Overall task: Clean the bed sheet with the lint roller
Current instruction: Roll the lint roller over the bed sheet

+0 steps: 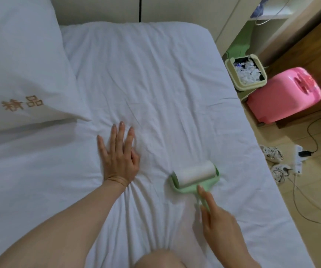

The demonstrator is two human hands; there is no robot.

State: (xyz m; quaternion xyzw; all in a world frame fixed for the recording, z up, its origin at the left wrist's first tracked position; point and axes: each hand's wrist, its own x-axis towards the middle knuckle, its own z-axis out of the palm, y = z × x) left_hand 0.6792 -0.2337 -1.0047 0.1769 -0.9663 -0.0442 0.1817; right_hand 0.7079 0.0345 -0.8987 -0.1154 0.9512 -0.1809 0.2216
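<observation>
I am gripping the lint roller (194,176) handle in my right hand (219,227), drum lying crosswise ahead; my left hand (118,153) is pressing flat on the bed sheet (155,84).

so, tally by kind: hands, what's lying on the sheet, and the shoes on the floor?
Hands: 2, left hand flat on the bed sheet, right hand holding the roller's handle
Lint roller: 1
Pillow: 1
Shoes: 2
Total: 6
</observation>
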